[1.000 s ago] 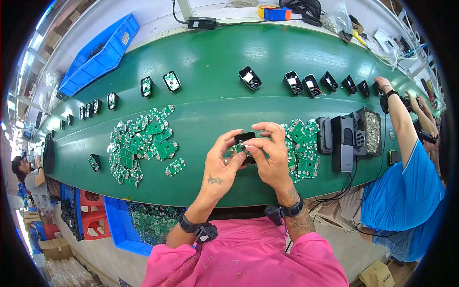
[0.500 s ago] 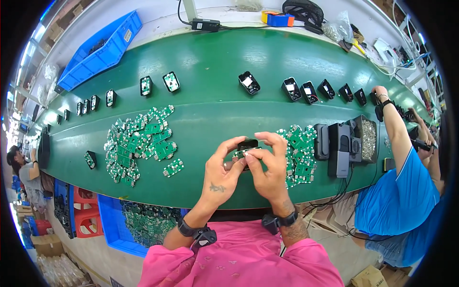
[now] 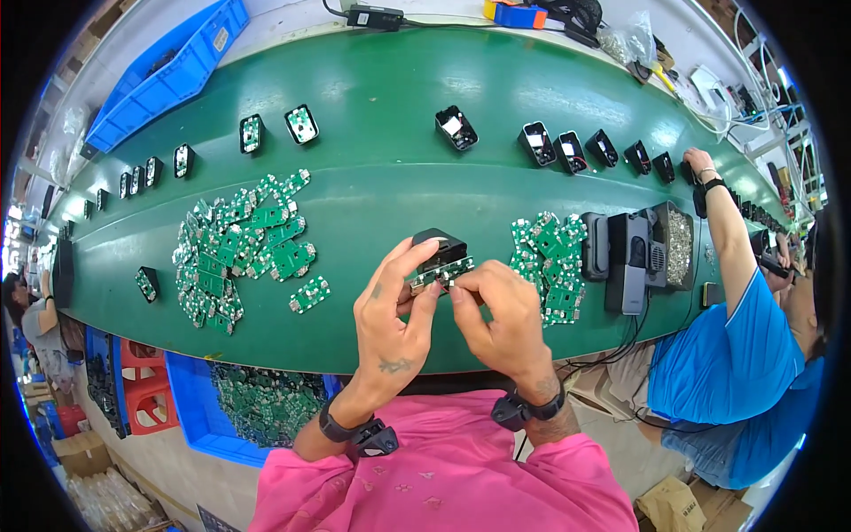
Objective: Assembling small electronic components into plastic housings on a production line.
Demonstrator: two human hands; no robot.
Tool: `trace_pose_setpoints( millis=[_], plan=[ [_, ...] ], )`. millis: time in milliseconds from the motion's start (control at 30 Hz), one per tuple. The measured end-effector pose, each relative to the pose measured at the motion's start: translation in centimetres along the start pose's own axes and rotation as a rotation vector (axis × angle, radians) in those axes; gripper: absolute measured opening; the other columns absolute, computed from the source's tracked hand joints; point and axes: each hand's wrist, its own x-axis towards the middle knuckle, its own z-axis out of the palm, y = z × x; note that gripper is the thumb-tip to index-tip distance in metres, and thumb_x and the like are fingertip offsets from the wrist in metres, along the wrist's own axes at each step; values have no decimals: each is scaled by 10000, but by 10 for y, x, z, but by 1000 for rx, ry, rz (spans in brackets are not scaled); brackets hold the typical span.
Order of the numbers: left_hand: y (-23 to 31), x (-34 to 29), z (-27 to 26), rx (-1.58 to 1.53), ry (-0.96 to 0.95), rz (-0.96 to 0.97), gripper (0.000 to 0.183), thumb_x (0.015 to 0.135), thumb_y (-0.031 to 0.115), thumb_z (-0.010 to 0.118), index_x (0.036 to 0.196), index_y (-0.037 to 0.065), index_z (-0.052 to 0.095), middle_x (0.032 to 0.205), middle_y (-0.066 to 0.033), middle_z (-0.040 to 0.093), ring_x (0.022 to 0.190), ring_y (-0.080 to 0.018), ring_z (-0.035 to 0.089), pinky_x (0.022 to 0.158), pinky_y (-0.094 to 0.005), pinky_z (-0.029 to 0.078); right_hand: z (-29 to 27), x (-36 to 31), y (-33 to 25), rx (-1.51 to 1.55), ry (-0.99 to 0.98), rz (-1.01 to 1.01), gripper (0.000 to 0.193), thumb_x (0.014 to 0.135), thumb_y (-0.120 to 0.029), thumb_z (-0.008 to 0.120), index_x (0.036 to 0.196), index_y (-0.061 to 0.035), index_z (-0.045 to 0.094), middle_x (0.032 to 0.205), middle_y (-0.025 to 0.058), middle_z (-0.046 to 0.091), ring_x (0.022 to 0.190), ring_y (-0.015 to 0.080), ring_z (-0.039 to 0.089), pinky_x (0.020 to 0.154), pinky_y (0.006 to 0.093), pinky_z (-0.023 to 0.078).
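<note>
Near the table's front edge my left hand [image 3: 393, 310] is closed around a black plastic housing [image 3: 441, 248], which is tilted with its solid outer side showing. A green circuit board [image 3: 446, 272] sits along the housing's near side, between the fingers of both hands. My right hand [image 3: 507, 315] has thumb and index finger bent together in a pinch at the board's right end. Fingers partly hide the board, so how far it sits inside the housing cannot be made out. Loose circuit boards lie in a left pile [image 3: 226, 253] and a right pile [image 3: 550, 266].
Black housings stand in a row across the green table [image 3: 381, 199]; one with a board [image 3: 301, 125] is at left, an open one [image 3: 456, 128] at centre. Dark devices [image 3: 628, 266] stand right. A blue bin [image 3: 191, 408] is below. A co-worker's arm [image 3: 731, 217] reaches in at right.
The housing has tipped so that its outer side shows instead of its opening. My right hand has moved from the housing's top down to the board's right end. The view has shifted slightly.
</note>
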Motion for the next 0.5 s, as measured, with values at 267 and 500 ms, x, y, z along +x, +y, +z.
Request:
trace_pose_setpoints(
  millis=[267, 500],
  plan=[
    [8, 0, -15, 243, -103, 169, 434, 889, -72, 640, 1307, 35, 602, 1350, -210, 574, 1054, -210, 679, 829, -290, 586, -20, 16, -7, -39, -192, -62, 87, 801, 7, 676, 829, -10, 596, 700, 106, 565, 630, 302, 581, 565, 398, 445],
    [16, 2, -17, 199, -147, 88, 447, 878, -96, 627, 1304, 41, 618, 1330, -209, 592, 1019, -207, 688, 813, -289, 590, -26, 19, -10, -24, -288, -62, 97, 808, -3, 680, 841, -17, 590, 707, 110, 571, 645, 308, 587, 586, 405, 458]
  ],
)
